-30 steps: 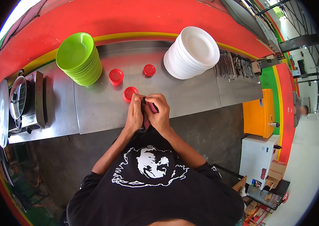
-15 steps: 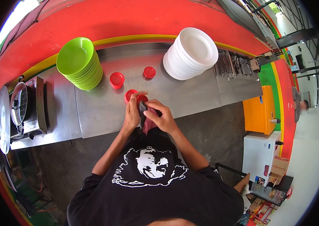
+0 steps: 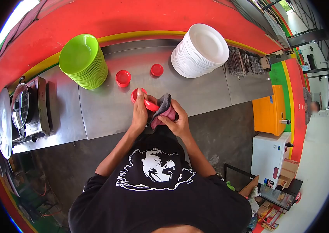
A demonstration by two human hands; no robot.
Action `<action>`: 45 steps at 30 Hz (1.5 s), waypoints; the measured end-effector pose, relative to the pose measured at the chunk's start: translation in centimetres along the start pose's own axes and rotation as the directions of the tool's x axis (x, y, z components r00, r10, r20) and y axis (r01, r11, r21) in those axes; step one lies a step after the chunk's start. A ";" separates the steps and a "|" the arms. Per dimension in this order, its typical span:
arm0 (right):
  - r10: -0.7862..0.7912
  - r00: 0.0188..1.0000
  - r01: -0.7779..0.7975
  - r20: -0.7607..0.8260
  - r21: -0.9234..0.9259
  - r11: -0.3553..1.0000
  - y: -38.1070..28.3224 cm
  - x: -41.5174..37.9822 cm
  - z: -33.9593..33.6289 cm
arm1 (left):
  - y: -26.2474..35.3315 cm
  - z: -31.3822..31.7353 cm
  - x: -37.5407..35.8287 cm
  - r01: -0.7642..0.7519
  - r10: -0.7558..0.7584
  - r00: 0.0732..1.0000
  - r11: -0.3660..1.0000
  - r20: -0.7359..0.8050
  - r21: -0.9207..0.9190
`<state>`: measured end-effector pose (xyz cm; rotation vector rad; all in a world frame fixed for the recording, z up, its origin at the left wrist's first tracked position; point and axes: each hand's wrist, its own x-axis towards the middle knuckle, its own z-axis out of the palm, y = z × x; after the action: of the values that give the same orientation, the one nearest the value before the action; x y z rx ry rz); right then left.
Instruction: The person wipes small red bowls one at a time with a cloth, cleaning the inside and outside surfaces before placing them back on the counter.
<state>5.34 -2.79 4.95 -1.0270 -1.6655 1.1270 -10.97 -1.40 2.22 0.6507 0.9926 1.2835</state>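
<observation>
My left hand [image 3: 140, 110] grips a small red bowl [image 3: 151, 105] that is tipped on its side, its rim turned toward my right hand. In my right hand [image 3: 179, 120] is a folded cloth [image 3: 167, 113], dark grey on one side and maroon on the other, held up against the bowl. Just behind my left fingers another red bowl [image 3: 134, 95] stands on the steel counter, partly covered by the hand. Farther back on the counter are two more small red bowls, one to the left [image 3: 123, 78] and one to the right [image 3: 156, 70].
A tall stack of green bowls [image 3: 89, 72] stands at the back left, and a stack of white plates [image 3: 195, 54] at the back right. Beyond the plates lies a bundle of cutlery [image 3: 244, 62]. A stove with a lidded pan [image 3: 21, 106] is at the far left.
The bowl in my left hand has been turned and shows its red side. My right hand has moved slightly right, and the cloth is spread wider and raised.
</observation>
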 end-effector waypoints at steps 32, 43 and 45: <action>0.424 0.887 -0.459 0.184 0.454 0.763 3.4 -1.4 0.6 | 0.5 -2.6 1.2 -0.274 -0.029 0.923 0.653 0.385 0.706; 0.438 0.898 -0.387 0.047 0.557 0.734 2.6 -1.7 0.3 | -3.6 -0.4 0.4 -0.054 0.042 0.998 0.950 0.044 0.307; 0.468 0.874 -0.461 0.134 0.534 0.708 2.8 -1.7 -0.3 | -2.2 -1.4 0.6 -0.052 -0.097 0.964 0.848 0.249 0.528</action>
<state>6.61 -3.60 2.05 -1.0785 -0.9616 1.8027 -11.15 -1.40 -0.45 1.2048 1.1298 0.8587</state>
